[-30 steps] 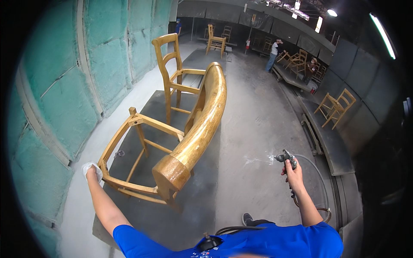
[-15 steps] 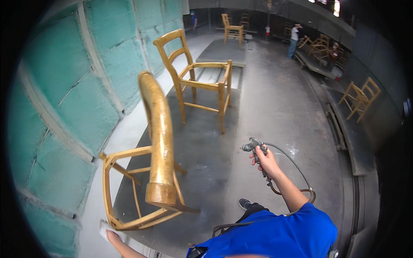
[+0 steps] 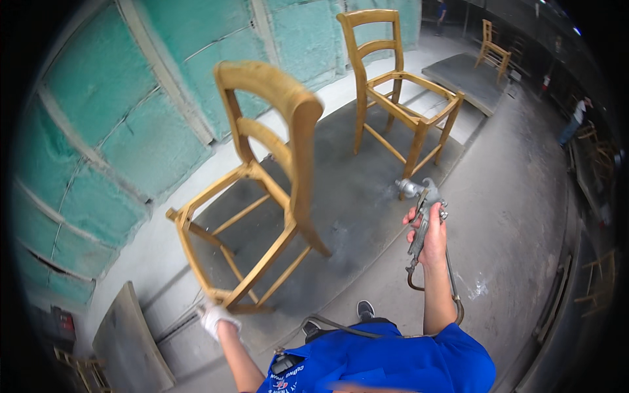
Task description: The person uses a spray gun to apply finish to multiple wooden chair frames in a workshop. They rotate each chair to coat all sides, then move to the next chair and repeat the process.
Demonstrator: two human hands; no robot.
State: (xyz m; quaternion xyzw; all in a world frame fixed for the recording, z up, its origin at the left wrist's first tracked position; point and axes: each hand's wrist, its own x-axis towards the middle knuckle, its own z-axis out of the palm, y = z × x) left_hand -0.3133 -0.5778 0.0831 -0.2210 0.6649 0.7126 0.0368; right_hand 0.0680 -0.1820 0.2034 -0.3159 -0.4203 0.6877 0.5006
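Observation:
A varnished wooden chair frame [image 3: 296,177] without a seat panel stands just ahead of me on the left. My left hand [image 3: 217,321], in a white glove, is closed at the near corner of its seat frame; the fingertips are partly hidden and blurred. In my bare right hand [image 3: 431,239] is a metal spray gun [image 3: 426,196], my fingers wrapped round its handle. Its nozzle points left, toward the chairs, and a hose [image 3: 453,281] hangs from the grip. No spray can be made out. Farther off stands a second seatless wooden chair [image 3: 367,46].
Both chairs stand on a dark board [image 3: 341,229]. Along the left runs a wall of green panels [image 3: 98,118]. Another dark panel [image 3: 128,340] lies at lower left. More chairs [image 3: 493,49] and a person [image 3: 575,121] are at the far right. The hose crosses my front.
My view has swung left, so the chairs sit differently in it. The near chair's back appears turned and farther from me. The spray gun is raised and its nozzle comes closer to the second chair in view.

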